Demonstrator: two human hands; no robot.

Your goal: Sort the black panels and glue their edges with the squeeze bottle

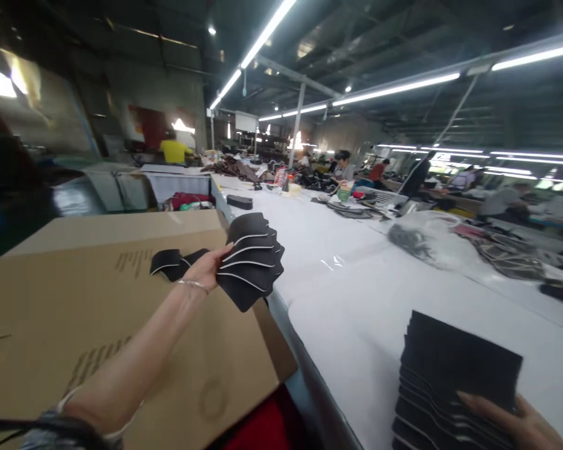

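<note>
In the head view my left hand [207,269] is closed on a fan of black sheet pieces [251,265] with thin pale edges, held over the side of the cardboard box. Behind the wrist, more black curved pieces [167,262] rest on the cardboard. At the lower right my right hand [520,419] grips the near right side of a stepped stack of black panels [464,356], thumb and fingers at its edge. The stack is at the white table [347,331]; whether it touches the tabletop I cannot tell.
A big cardboard box [169,350] stands left of the table. On the table lie a small black stack [239,202], a clear plastic bag [436,234] and heaps of dark pieces [511,256]. Several people work farther back, one in a yellow top [173,150].
</note>
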